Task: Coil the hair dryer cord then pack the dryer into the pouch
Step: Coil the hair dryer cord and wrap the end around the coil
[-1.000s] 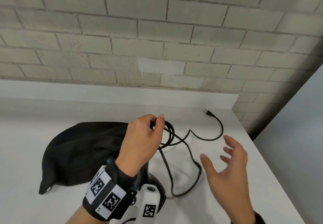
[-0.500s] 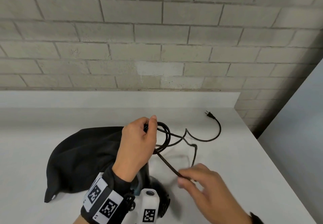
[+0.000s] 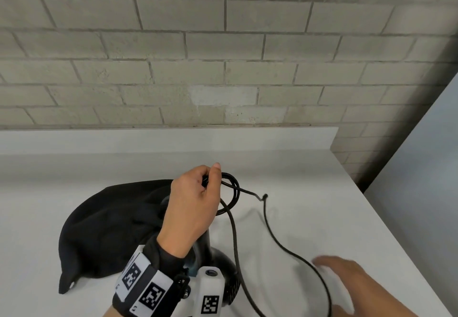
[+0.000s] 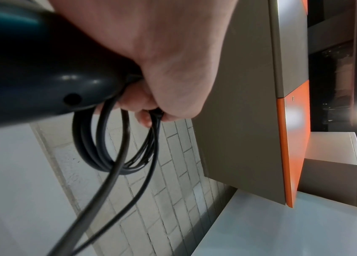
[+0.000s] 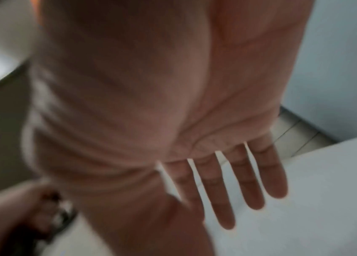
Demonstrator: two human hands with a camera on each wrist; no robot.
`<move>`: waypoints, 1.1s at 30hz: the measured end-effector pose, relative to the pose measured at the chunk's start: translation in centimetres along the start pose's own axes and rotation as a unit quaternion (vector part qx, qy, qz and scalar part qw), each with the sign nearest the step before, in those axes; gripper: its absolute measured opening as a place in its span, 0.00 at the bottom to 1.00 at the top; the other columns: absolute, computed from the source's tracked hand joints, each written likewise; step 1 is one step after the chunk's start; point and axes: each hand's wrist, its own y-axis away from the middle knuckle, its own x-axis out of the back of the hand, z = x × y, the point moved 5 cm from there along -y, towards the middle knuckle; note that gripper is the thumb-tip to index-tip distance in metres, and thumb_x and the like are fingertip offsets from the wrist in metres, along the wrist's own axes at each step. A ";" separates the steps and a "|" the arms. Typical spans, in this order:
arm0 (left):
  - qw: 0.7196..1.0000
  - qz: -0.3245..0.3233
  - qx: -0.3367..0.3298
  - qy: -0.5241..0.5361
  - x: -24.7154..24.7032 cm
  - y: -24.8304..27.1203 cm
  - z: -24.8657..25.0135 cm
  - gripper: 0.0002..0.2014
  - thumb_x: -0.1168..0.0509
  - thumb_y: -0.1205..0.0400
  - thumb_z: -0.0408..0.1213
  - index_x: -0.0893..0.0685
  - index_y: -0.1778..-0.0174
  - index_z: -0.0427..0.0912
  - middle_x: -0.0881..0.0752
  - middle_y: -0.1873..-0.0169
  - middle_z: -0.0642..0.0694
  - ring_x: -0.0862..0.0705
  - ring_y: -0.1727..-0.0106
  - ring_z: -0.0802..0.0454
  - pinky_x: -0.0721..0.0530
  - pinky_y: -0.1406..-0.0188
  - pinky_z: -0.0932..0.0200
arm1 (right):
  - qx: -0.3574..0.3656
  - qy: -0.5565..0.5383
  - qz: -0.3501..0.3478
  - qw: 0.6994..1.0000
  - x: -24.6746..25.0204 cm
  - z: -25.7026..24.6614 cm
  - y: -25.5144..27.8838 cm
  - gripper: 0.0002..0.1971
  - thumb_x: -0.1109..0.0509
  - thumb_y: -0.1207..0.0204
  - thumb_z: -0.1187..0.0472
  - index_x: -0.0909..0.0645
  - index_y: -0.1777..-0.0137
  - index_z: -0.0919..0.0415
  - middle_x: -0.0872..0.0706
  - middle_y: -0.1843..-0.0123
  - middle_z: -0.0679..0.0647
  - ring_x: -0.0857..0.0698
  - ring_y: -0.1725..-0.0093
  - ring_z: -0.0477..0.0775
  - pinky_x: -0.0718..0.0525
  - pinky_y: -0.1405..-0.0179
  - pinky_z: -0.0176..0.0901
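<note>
Left hand (image 3: 195, 202) is closed round the dryer (image 4: 30, 69) handle and pinches several finished loops of cord (image 3: 233, 190) against it; the wrist view confirms the coil hanging below the fingers (image 4: 144, 119). From that coil a length of cord remains loose: it drops toward the near edge of the counter (image 3: 309, 193), curves round and climbs back to the plug (image 3: 264, 196), which appears lifted off the surface, though blur makes this uncertain. Right hand (image 3: 347, 284) is flat, fingers straight and holding nothing, low over the counter near its right edge, just beside the slack. The pouch (image 3: 106, 227) lies limp behind the left hand, toward the left side; its opening is not discernible. Assessment: coiling partly done, the last loops outstanding; packing not begun.
</note>
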 end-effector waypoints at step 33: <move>1.000 0.006 0.008 0.013 0.2 0.3 -0.2 0.27 0.42 0.13 0.47 0.25 0.71 0.27 0.35 0.83 0.47 0.36 0.80 0.55 0.36 0.78 0.64 | -0.054 -0.209 0.041 0.975 -1.8 -1.1 -0.8 0.39 0.33 0.55 0.15 0.25 0.39 0.24 0.23 0.36 0.20 0.23 0.37 0.28 0.23 0.44 0.24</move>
